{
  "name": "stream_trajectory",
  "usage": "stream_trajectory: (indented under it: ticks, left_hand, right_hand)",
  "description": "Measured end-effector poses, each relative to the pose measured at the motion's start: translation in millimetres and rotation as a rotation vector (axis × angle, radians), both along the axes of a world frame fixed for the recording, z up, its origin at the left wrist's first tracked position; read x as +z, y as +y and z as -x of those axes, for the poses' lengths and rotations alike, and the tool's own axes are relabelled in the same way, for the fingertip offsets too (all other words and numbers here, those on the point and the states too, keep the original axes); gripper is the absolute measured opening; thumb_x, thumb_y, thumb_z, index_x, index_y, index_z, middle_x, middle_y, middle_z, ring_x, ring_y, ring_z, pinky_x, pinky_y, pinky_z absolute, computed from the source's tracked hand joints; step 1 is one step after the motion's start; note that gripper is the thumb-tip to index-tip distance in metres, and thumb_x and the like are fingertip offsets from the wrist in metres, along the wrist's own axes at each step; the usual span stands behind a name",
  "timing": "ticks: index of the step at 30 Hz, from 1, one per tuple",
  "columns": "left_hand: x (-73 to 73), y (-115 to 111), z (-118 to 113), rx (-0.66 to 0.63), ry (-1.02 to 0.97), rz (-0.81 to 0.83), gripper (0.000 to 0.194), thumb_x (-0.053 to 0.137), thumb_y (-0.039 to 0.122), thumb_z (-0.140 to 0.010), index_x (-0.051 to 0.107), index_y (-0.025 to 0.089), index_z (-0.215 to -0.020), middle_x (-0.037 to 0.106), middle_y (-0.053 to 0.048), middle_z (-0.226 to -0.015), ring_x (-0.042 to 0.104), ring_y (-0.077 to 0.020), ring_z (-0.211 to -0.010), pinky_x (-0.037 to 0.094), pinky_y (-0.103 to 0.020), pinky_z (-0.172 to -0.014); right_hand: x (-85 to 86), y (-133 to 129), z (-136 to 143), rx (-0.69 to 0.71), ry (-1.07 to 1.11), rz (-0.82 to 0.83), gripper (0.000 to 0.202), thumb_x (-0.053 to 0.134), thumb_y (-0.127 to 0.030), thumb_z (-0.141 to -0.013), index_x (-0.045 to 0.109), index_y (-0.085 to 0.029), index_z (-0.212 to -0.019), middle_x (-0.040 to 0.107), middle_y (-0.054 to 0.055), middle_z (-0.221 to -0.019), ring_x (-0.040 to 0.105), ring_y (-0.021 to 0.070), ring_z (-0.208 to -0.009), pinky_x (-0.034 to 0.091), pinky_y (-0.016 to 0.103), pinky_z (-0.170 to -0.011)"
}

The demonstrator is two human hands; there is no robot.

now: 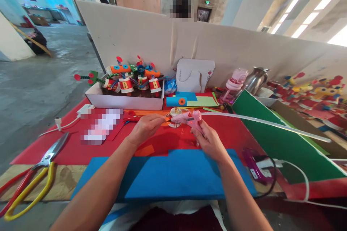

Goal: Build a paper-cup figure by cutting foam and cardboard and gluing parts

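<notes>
My right hand [210,140] is wrapped round the handle of a pink hot glue gun [184,118]. A long clear glue stick [265,121] runs out of its back to the right. The nozzle points left, close to the fingertips of my left hand [146,128]. Those fingertips are pinched together; a small dark coiled piece shows by them, but what they grip is unclear. Behind the gun, partly covered by it, stands a pale round cup-like piece [176,111]. Just beyond lies a blue paper tube [172,101] with an orange ring.
A white box [127,101] of paper-cup figures stands behind my left hand. Large scissors [46,162] lie at left. Blue sheets [179,177] cover the near edge. At right are a green board [282,140], a purple device with cables [257,168] and a metal jug [256,81].
</notes>
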State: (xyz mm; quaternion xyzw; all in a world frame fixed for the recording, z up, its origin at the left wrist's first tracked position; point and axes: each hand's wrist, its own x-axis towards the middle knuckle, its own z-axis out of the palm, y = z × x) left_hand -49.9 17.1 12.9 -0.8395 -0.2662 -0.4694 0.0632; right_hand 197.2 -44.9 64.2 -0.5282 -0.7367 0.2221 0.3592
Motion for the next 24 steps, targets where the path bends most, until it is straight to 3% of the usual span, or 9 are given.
stream_trajectory:
  ticks: [7, 11, 18, 24]
  left_hand:
    - [-2.3, 0, 1, 0.019, -0.005, 0.03, 0.017, 0.051, 0.014, -0.091, 0.068, 0.018, -0.093, 0.074, -0.007, -0.09, 0.07, -0.0144, -0.084, 0.056, -0.023, -0.077]
    - [-2.5, 0, 0, 0.033, -0.052, 0.035, 0.016, 0.053, 0.014, -0.09, 0.068, 0.017, -0.091, 0.075, -0.007, -0.089, 0.07, -0.0137, -0.082, 0.055, -0.021, -0.076]
    - [-0.9, -3, -8, 0.06, -0.254, 0.088, 0.013, 0.057, 0.017, -0.088, 0.067, 0.02, -0.081, 0.075, 0.0, -0.078, 0.071, -0.0116, -0.075, 0.056, -0.019, -0.07]
    - [-0.1, -5, -15, 0.075, -0.304, 0.107, 0.013, 0.058, 0.019, -0.088, 0.068, 0.019, -0.079, 0.076, -0.002, -0.081, 0.072, -0.012, -0.073, 0.057, -0.019, -0.068]
  right_hand:
    - [0.0, -1, 1, 0.003, 0.042, 0.014, 0.028, 0.047, -0.037, -0.089, 0.058, -0.018, -0.106, 0.065, 0.005, -0.076, 0.055, 0.0156, -0.059, 0.041, 0.025, -0.054]
    - [-0.4, -2, 0, -0.045, 0.132, 0.003, 0.023, 0.05, -0.04, -0.087, 0.057, -0.019, -0.095, 0.056, 0.0, -0.062, 0.048, 0.0131, -0.051, 0.037, 0.024, -0.049]
    - [-5.5, -4, 3, -0.029, 0.418, 0.168, 0.034, 0.052, -0.055, -0.085, 0.044, -0.022, -0.078, 0.046, -0.006, -0.051, 0.045, 0.0105, -0.046, 0.038, 0.023, -0.046]
    - [-1.5, -8, 3, -0.026, 0.444, 0.221, 0.038, 0.055, -0.058, -0.082, 0.044, -0.021, -0.078, 0.047, -0.006, -0.05, 0.045, 0.01, -0.045, 0.037, 0.023, -0.044]
